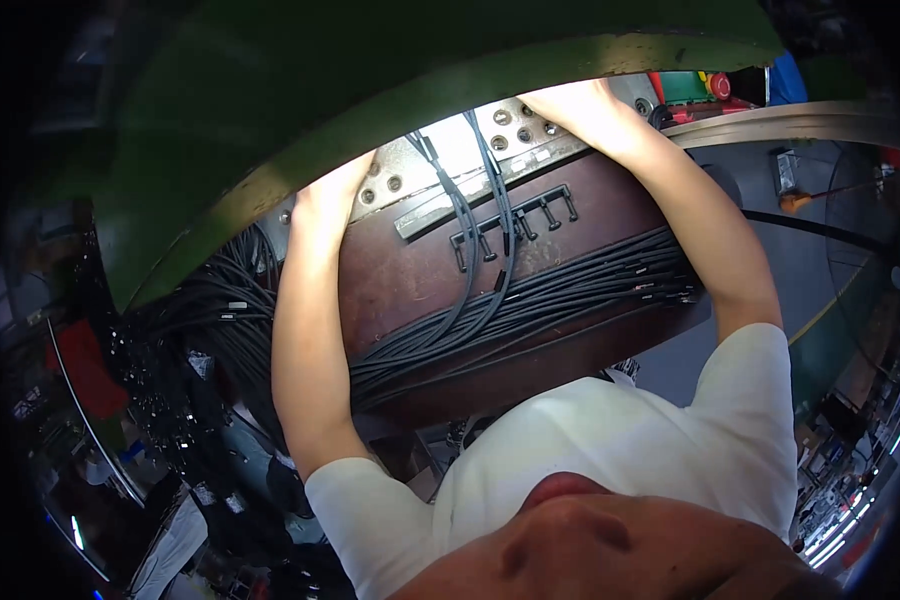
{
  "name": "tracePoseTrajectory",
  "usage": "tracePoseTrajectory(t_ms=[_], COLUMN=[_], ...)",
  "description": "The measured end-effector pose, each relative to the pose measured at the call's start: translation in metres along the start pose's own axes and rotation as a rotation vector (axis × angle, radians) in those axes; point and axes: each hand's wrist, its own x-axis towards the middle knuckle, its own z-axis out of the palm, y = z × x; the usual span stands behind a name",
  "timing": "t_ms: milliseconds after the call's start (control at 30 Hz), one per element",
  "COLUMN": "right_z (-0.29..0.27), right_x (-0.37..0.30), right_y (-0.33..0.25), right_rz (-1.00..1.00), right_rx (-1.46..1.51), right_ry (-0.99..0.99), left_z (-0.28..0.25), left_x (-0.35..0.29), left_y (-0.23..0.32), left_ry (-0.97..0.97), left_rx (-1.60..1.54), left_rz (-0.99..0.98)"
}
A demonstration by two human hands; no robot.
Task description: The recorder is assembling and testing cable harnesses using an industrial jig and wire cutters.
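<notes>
My left hand [332,190] reaches up to the left end of a bright metal plate [395,165] with round holes. Its fingers pass behind the lower edge of a green machine housing [270,100]. My right hand [582,108] is at the plate's right side, its fingers hidden by the same edge and glare. Between the hands, a few black cables [462,205] run down from the plate. They join a thick bundle of black cables [570,290] lying across a brown worktop [390,270]. What either hand touches is out of sight.
A black moulded strip with several small prongs [520,225] lies on the worktop below a metal bar [425,212]. More cables [225,290] hang at the left. A red push button [718,86] sits at upper right, and a fan-like round guard [870,230] stands right.
</notes>
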Motion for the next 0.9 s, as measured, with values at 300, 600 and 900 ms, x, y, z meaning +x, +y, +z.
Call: tracePoseTrajectory(t_ms=[300,600,900], right_z=[-0.04,-0.029,-0.024], right_x=[0.015,0.011,0.009], right_y=[-0.04,-0.027,-0.023], right_rz=[0.088,-0.208,-0.259], right_rx=[0.143,-0.04,-0.204], right_ry=[-0.055,-0.054,-0.114], left_z=[0.006,0.006,0.006], left_x=[-0.015,-0.006,-0.014], left_y=[-0.021,-0.016,-0.017], left_ry=[0.128,0.056,0.118], left_rx=[0.069,-0.109,-0.059], left_rz=[0.117,-0.025,-0.011])
